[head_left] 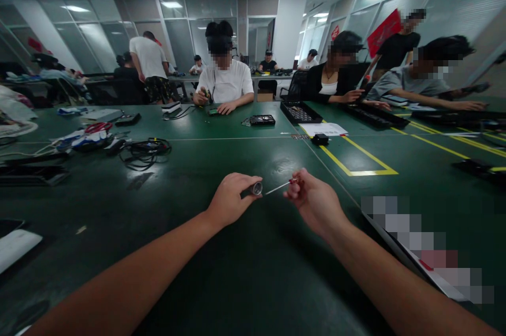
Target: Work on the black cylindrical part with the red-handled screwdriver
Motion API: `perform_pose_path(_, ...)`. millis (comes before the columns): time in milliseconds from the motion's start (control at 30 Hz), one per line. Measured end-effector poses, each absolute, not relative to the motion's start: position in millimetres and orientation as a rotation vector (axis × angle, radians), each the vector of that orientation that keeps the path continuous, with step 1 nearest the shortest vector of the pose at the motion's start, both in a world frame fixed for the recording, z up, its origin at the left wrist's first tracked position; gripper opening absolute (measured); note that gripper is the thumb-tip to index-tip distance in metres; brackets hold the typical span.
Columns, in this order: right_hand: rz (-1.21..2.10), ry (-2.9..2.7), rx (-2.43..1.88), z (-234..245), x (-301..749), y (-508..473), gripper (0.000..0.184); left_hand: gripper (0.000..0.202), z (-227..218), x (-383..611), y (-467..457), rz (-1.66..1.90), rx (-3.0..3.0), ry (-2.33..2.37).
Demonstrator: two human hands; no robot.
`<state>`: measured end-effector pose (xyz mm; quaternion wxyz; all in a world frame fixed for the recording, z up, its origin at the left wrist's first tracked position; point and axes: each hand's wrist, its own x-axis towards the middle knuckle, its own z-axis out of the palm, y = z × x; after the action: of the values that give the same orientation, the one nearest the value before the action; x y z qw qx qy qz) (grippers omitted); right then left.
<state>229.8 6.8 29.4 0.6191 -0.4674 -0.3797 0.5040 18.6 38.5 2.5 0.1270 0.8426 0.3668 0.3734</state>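
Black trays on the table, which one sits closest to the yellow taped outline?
The gridded tray before the person in black; its near corner reaches the yellow tape. The others lie farther right or left.

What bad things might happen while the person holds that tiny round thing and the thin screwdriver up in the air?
The left hand pinches a small metal cylinder above the green table, so it might slip, drop and roll away. The right hand aims a thin screwdriver at the cylinder's end; if the tip slips, it could poke the left fingers.
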Motion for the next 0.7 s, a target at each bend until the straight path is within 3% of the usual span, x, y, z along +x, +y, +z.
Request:
perform_pose_path(433, 0.641, -1.194, -1.170, 27, 225, -2, 0.029, 0.037, -3, 18, 42, 0.990, 2.489, 1.124)
perform_pose_path(700, 0.608, -1.453, -1.166, 26, 225, -7, 0.024, 0.039, -3, 19, 43, 1.038, 2.481, 1.121)
